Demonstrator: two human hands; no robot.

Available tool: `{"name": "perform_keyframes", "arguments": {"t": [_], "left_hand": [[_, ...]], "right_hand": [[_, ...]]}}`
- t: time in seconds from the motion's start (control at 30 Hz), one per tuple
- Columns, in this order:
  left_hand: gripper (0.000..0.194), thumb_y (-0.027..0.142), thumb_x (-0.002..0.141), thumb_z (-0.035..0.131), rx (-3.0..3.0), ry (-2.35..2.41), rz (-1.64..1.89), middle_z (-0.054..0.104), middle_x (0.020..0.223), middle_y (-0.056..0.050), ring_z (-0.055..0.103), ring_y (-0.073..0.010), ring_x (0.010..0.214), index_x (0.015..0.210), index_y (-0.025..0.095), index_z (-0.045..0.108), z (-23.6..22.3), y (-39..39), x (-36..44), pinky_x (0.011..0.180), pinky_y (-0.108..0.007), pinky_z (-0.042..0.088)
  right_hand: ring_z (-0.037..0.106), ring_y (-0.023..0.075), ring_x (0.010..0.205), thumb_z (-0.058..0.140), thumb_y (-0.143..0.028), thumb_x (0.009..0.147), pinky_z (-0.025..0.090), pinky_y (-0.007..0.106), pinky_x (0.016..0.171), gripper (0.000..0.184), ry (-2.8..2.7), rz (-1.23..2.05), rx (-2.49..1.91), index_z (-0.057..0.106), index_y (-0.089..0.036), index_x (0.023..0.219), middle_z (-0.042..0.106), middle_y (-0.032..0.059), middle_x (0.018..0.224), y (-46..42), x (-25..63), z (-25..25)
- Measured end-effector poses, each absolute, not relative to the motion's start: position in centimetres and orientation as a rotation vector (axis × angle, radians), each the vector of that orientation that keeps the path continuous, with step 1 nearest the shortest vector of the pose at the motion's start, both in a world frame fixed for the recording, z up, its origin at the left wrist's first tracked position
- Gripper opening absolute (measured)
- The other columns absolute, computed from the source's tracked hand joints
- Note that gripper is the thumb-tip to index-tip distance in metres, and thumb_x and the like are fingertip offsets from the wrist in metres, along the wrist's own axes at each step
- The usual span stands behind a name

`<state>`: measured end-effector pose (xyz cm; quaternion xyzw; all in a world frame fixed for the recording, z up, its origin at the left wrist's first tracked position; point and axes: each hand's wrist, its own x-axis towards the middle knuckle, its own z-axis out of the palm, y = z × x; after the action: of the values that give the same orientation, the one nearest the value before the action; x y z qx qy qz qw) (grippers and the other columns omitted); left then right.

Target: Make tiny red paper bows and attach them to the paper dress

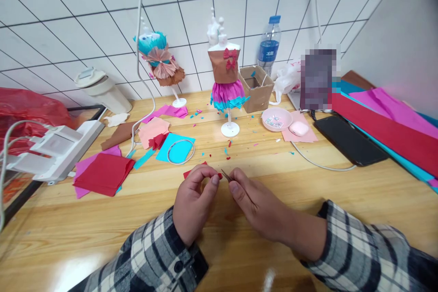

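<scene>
- where's the red scrap?
- in the left hand, pinched between thumb and forefinger, above the desk. much of it hides behind the fingertips.
- and the right hand?
- closed round a thin, pointed tool, thumb on one side, fingers on the other. its tip is just beside the scrap; i can't tell whether they touch.
- how would that scrap handle?
- it looks like paper, so i'd guess next to no weight, soft, quick to crease and tear. not slippery, i'd think, but too small for a full grip.
- where to take it, then?
- by an edge, i'd say, with a light pinch, leaving the other side bare for the tool. a hard squeeze could flatten it.
- now the containers.
- the bowl has small shiny bits in it, perhaps beads. the box, behind it and to the left, shows a blue scrap at its mouth; the rest is hard to make out.
- and the bottle?
- upright behind the box, cap on. i can't tell how full it is.
- the cup?
- over on the left, lid on, contents hidden.
</scene>
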<state>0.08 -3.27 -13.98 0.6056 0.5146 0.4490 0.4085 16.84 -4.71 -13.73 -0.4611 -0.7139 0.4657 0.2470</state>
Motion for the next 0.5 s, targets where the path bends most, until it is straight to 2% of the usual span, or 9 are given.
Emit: {"name": "perform_keyframes", "arguments": {"t": [0.17,0.5], "left_hand": [[0.014,0.029,0.087,0.056,1.584,1.288,1.092,0.059,0.081,-0.003,0.056,-0.0170,0.081,0.079,0.018,0.060,-13.86,-3.35,-0.08,0.081,-0.029,0.043],[0.013,0.028,0.087,0.056,1.653,1.282,1.069,0.061,0.081,-0.004,0.057,-0.0179,0.081,0.079,0.018,0.061,-13.73,-3.25,-0.20,0.080,-0.030,0.044]], "right_hand": [[0.049,0.0164,0.072,0.027,-0.044,0.099,0.033,0.029,0.064,0.025,-1.979,1.255,-1.309,0.038,-0.023,0.089,0.051,-0.0004,0.077,-4.59,16.95,-13.57],[0.046,0.0142,0.067,0.027,-0.043,0.100,0.031,0.027,0.062,0.027,-1.972,1.245,-1.242,0.038,-0.023,0.085,0.048,-0.0024,0.073,-4.40,17.04,-13.86]]}}
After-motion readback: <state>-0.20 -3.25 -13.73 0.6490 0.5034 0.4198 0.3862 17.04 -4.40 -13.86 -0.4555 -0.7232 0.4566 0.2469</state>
